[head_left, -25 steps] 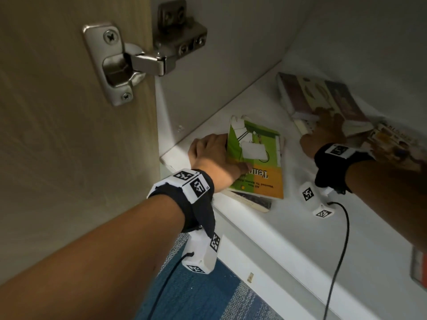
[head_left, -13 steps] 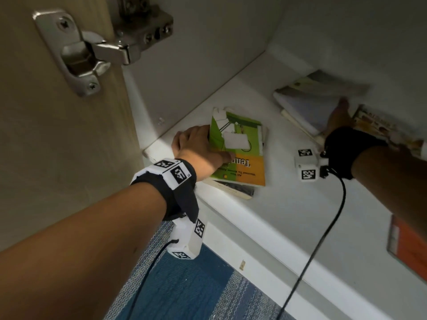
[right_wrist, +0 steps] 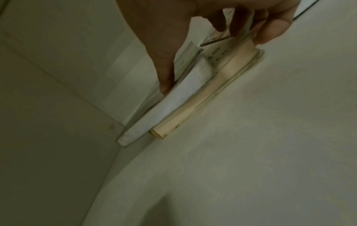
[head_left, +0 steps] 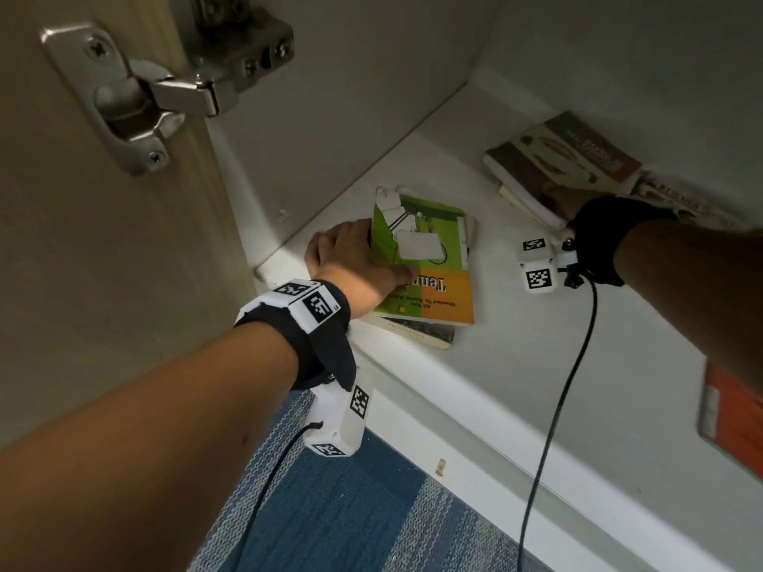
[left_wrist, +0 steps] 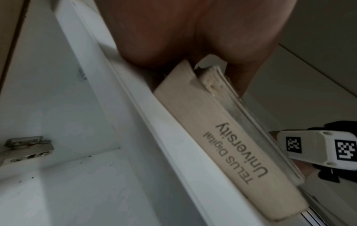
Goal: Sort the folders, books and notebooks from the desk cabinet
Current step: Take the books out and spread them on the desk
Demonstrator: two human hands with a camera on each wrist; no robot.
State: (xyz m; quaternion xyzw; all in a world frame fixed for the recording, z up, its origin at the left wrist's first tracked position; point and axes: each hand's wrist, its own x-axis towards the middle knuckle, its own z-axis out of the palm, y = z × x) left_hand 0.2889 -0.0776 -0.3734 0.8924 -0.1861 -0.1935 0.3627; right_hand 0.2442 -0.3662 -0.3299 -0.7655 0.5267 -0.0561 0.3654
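A green and orange book (head_left: 433,278) lies on a darker book (head_left: 417,334) near the cabinet shelf's front left corner. My left hand (head_left: 355,262) grips this stack at its left edge, thumb on the cover. In the left wrist view the palm (left_wrist: 193,38) clamps the stack, whose beige notebook (left_wrist: 222,145) reads "TELUS Digital University". Deeper in, my right hand (head_left: 563,202) holds a brown and cream book (head_left: 574,154) tilted up off a cream book (head_left: 524,200). The right wrist view shows the thumb (right_wrist: 166,71) pinching its white page edge (right_wrist: 173,104).
A printed magazine (head_left: 681,200) lies behind my right wrist. An orange cover (head_left: 731,410) sits at the shelf's right edge. The wooden door (head_left: 103,262) with its metal hinge (head_left: 136,101) stands open on the left. Blue carpet (head_left: 351,522) lies below the white shelf (head_left: 516,365).
My right hand went from lying on the brown book to gripping it and tipping it up off the pile. The left hand stayed on the green book.
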